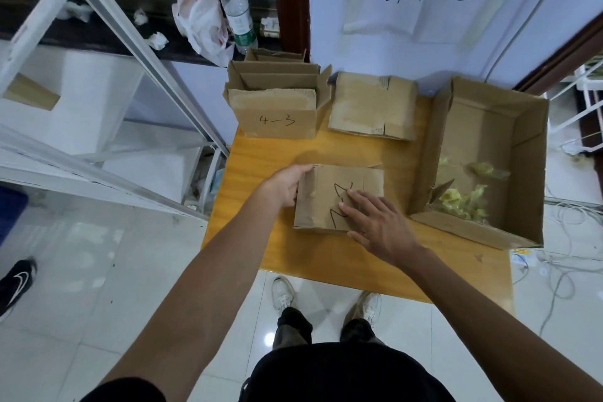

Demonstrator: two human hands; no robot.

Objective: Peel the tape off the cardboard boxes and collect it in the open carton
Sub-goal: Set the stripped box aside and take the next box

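A small cardboard box (326, 196) with black marker lines lies in the middle of the yellow table (261, 157). My left hand (287, 184) grips its left edge. My right hand (375, 222) rests flat on its top right part, fingers spread. To the right stands the large open carton (535, 140), holding several crumpled pieces of yellowish tape (463, 202) at its near end. Behind are a box marked "4-3" (277, 117) with folded cardboard standing in it, and a flattened box (372, 104).
A plastic bottle (236, 6) and a white plastic bag (199, 19) stand on a dark ledge beyond the table. A metal frame (130, 36) is at the left. Cables (561, 271) lie on the floor at the right. My feet are at the table's near edge.
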